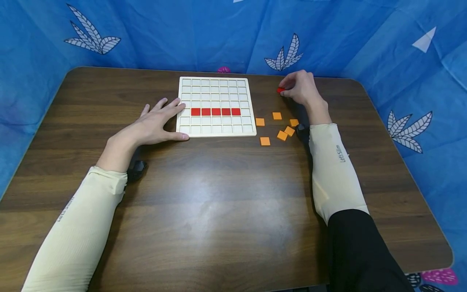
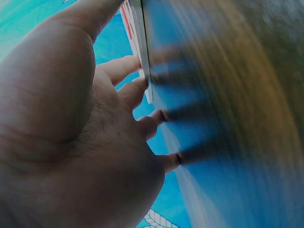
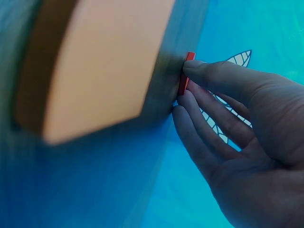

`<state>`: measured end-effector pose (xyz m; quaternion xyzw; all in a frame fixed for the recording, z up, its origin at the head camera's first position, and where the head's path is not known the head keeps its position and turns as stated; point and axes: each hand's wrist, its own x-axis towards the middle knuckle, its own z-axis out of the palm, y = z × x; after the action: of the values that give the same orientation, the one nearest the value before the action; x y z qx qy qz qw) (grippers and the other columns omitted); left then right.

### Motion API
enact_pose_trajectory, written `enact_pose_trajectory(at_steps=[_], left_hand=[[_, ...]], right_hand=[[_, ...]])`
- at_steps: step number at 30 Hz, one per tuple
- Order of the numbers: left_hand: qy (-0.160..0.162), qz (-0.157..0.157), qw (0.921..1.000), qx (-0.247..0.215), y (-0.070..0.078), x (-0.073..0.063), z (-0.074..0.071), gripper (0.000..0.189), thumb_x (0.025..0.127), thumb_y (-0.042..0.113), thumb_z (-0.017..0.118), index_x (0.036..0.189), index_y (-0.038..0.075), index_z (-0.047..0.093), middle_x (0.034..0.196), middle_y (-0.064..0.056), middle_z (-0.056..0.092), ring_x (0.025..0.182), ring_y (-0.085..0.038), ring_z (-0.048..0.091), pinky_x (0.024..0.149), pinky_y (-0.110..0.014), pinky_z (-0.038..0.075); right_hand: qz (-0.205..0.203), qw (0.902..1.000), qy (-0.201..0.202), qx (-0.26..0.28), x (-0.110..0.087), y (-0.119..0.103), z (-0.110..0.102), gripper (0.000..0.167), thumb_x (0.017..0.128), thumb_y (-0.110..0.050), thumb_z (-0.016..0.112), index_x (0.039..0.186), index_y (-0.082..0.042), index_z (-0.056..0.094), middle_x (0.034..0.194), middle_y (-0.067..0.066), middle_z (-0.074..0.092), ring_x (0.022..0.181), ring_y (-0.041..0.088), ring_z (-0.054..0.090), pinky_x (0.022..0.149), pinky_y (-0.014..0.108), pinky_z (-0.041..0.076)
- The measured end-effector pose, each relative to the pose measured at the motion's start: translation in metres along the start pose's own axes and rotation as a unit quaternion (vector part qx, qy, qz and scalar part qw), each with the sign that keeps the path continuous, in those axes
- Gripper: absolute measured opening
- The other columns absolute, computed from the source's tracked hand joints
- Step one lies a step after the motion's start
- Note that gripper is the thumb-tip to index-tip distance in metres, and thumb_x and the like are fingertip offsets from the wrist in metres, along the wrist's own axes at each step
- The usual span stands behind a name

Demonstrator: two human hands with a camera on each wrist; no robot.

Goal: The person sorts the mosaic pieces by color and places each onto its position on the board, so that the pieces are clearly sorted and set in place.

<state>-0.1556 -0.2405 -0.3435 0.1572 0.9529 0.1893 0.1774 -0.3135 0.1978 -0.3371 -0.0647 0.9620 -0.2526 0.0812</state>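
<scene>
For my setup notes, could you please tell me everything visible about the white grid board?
The white grid board lies flat on the table, near its far edge. It looks rigid, perhaps wood or plastic, with a rim around square cells. Five red tiles sit side by side in one row. The left hand touches its left edge.

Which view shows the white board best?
Head: nearly the whole board shows, only its left edge partly covered by the left hand. Left wrist catches a slanted sliver; right wrist doesn't show it.
</scene>
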Motion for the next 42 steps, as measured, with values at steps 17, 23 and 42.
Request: enact_pose_trajectory(at_steps=[17, 23, 42], left_hand=[[-0.003, 0.0, 1.0, -0.002, 0.003, 0.0, 0.002, 0.11, 0.091, 0.07, 0.069, 0.171, 0.02, 0.013, 0.179, -0.002, -0.001, 0.164, -0.039, -0.011, 0.124, -0.073, -0.011], [-0.003, -0.002, 1.0, 0.001, 0.003, 0.001, 0.001, 0.111, 0.091, 0.07, 0.069, 0.171, 0.021, 0.012, 0.179, -0.002, -0.002, 0.164, -0.039, -0.012, 0.123, -0.074, -0.012], [-0.003, -0.003, 1.0, 0.003, 0.002, -0.001, -0.001, 0.111, 0.091, 0.07, 0.069, 0.171, 0.021, 0.012, 0.179, -0.003, -0.002, 0.164, -0.04, -0.012, 0.123, -0.074, -0.012]], right_hand=[[-0.047, 0.9988, -0.004, -0.01, -0.017, -0.018, -0.004, 0.032, 0.1, -0.009, 0.072, 0.132, -0.009, 0.072, 0.136, 0.012, 0.07, 0.119, 0.029, 0.059, 0.109, 0.043, 0.053], [-0.094, 0.9951, -0.029, -0.013, -0.031, -0.037, 0.005, 0.032, 0.099, -0.008, 0.074, 0.13, -0.009, 0.074, 0.132, 0.012, 0.072, 0.116, 0.029, 0.063, 0.108, 0.043, 0.055], [-0.206, 0.9755, -0.075, -0.015, -0.05, -0.068, 0.034, 0.025, 0.094, -0.007, 0.079, 0.119, -0.009, 0.077, 0.124, 0.01, 0.074, 0.106, 0.025, 0.069, 0.1, 0.041, 0.059]])
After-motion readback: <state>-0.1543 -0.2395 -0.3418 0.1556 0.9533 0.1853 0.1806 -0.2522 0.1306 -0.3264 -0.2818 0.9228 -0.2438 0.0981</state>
